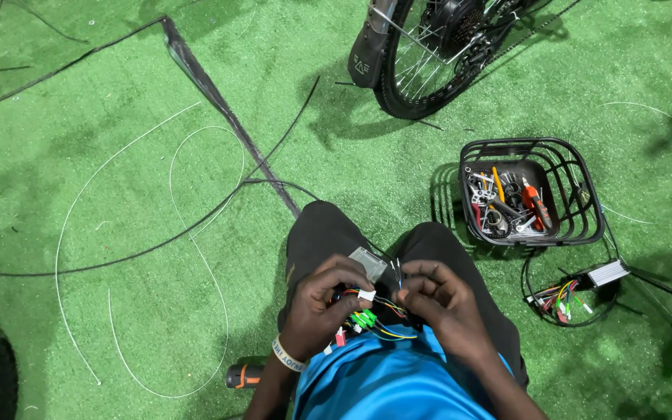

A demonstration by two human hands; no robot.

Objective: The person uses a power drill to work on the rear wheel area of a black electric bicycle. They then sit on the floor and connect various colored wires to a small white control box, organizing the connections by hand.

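Note:
Over my lap, my left hand (324, 307) grips a bundle of coloured wires (379, 319) with green, white and red plug connectors. The wires run from a small silver box (369, 262) that rests above my left fingers. My right hand (439, 299) pinches thin wire ends at the same bundle, close against the left hand. A pale band sits on my left wrist. I am seated on green artificial turf, with dark trousers and a blue shirt in view.
A black wire basket (577, 194) with tools stands to my right. A second silver box with coloured wires (585, 286) lies below it. A bicycle rear wheel (421, 70) stands ahead. Black and white cables (196, 78) trail over the turf on the left. An orange-handled tool (244, 376) lies by my left arm.

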